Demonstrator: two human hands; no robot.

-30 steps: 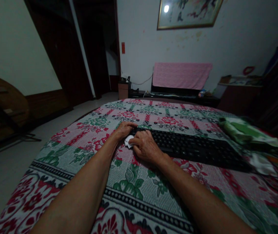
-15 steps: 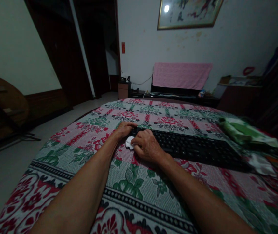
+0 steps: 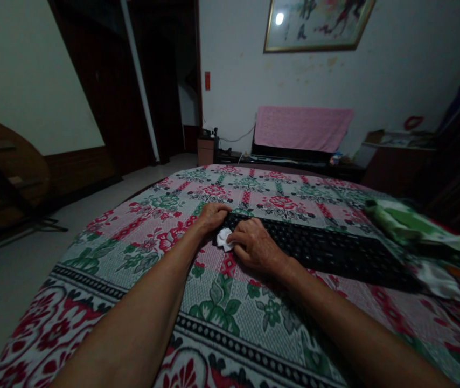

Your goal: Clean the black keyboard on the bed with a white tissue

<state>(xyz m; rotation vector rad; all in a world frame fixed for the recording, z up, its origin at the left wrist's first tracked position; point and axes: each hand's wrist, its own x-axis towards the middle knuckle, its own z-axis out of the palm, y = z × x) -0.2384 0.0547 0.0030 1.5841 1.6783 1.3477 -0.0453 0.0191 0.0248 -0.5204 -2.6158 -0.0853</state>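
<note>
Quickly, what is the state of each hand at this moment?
Left hand: at the left end of the black keyboard; whether it grips cannot be told.
Right hand: closed, holding a crumpled white wad.

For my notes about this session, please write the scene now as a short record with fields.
Left hand: at the left end of the black keyboard
Right hand: holding a crumpled white wad there; tissue or cloth, unclear
Surface: table with floral tablecloth
Right side: green-and-white package
Background: pink cloth, framed picture on wall
</note>
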